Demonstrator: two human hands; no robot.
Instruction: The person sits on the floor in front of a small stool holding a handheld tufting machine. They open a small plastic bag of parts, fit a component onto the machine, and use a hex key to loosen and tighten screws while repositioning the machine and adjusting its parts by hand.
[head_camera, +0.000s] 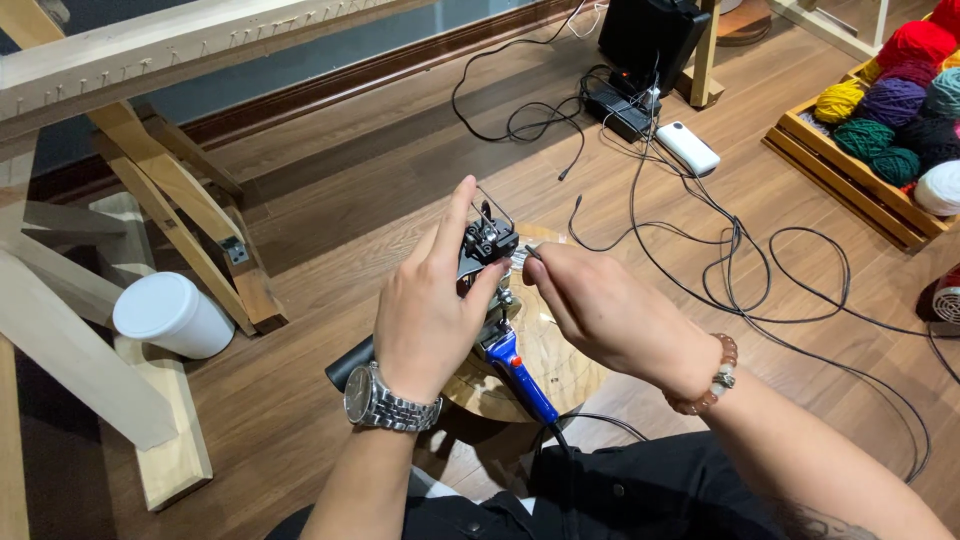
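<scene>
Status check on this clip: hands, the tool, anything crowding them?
Left hand grips blue-handled tool at its head. Right hand pinches a thin metal piece against it. Loose cables on floor, apart from both hands.

A craft workshop for yarn work: a big wooden frame (130, 130) stands on the wood floor (330, 240), with a tray of yarn balls (880, 120) well right of it.
</scene>
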